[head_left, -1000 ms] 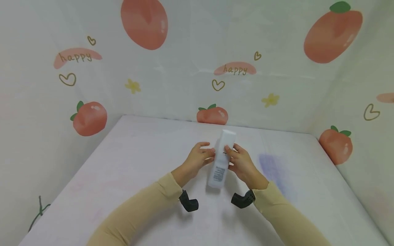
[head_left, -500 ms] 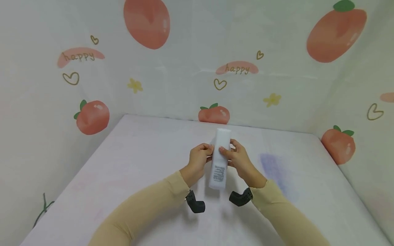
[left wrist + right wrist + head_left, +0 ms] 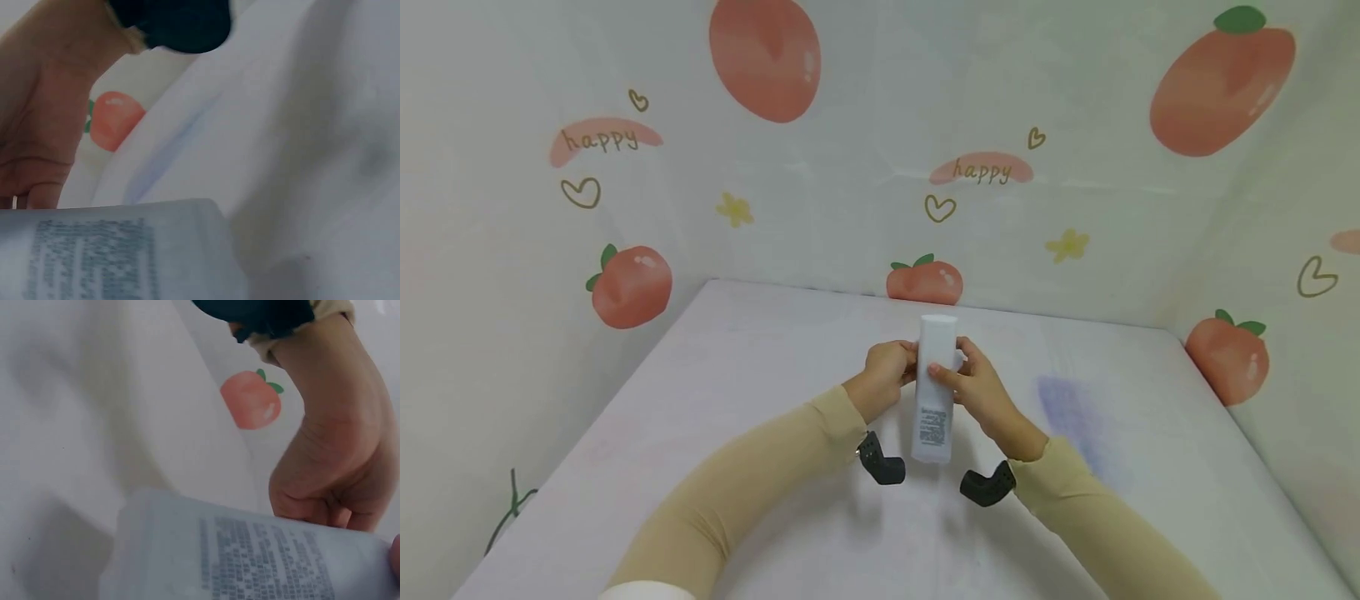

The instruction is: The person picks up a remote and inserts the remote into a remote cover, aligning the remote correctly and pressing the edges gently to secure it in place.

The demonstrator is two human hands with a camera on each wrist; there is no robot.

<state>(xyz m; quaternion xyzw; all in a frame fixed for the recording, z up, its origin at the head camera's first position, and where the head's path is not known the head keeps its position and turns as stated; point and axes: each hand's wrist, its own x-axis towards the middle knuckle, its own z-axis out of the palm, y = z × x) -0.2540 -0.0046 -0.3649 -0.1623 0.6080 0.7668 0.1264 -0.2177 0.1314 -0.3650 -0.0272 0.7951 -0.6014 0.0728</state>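
A tall white bottle (image 3: 934, 392), with a block of small dark print low on its face, is held nearly upright between both hands. My right hand (image 3: 985, 396) grips its right side, thumb across the front and fingers behind. At its left edge is my left hand (image 3: 887, 371), with bent fingers that reach partly behind it; their tips are hidden. The left wrist view has the bottle's printed lower end (image 3: 112, 256) and the right hand (image 3: 44, 125) beyond. In the right wrist view, the left hand (image 3: 337, 469) stands behind the bottle (image 3: 250, 550).
A white-covered table (image 3: 760, 350) with a purple smudge (image 3: 1067, 417) on the right spreads around the hands. Peach-printed cloth walls (image 3: 850, 167) enclose its back and sides. Black wrist cameras (image 3: 882, 460) jut out below each hand. A green string (image 3: 512, 508) hangs at the left.
The left hand has come in from loosely spread fingers to bent fingers at the bottle's edge. The bottle has turned more upright and shifted slightly left. The right hand keeps its grip.
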